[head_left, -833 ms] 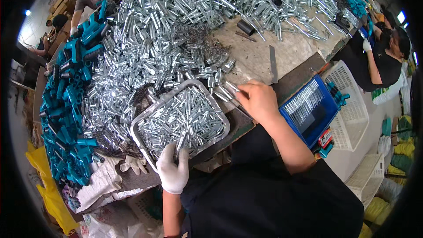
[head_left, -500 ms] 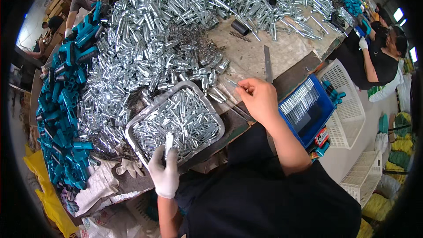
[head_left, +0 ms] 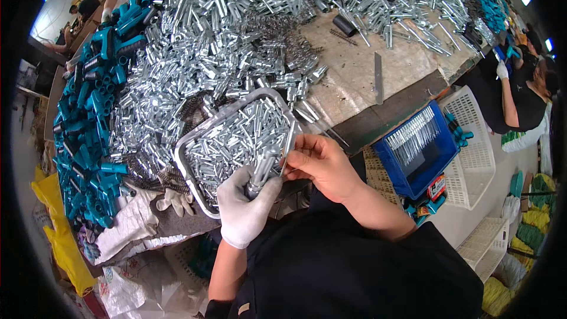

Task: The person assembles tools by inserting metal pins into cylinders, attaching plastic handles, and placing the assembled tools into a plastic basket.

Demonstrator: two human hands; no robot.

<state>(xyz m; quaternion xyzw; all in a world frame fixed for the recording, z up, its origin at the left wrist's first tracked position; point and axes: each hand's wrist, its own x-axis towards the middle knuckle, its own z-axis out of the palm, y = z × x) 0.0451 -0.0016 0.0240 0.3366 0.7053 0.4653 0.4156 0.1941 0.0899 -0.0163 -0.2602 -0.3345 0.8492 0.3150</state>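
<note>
My left hand, in a white glove, is closed around a shiny metal fitting with a slotted, tube-like end pointing up. Bare and close beside it, my right hand pinches a slim metal rod between thumb and fingers, near the fitting. Whether rod and fitting touch I cannot tell. Under both hands sits a square metal tray full of small silver pins. My fingers hide the lower end of the rod.
A large heap of metal tubes and fittings covers the table, with dark springs among them. Teal housings line the left edge. A flat metal strip lies right; beyond stands a blue bin. A co-worker is at far right.
My right hand has come left and nearer with the rod, beside my left hand. My left hand has shifted right, its fitting now close to the rod. The view has shifted slightly.
</note>
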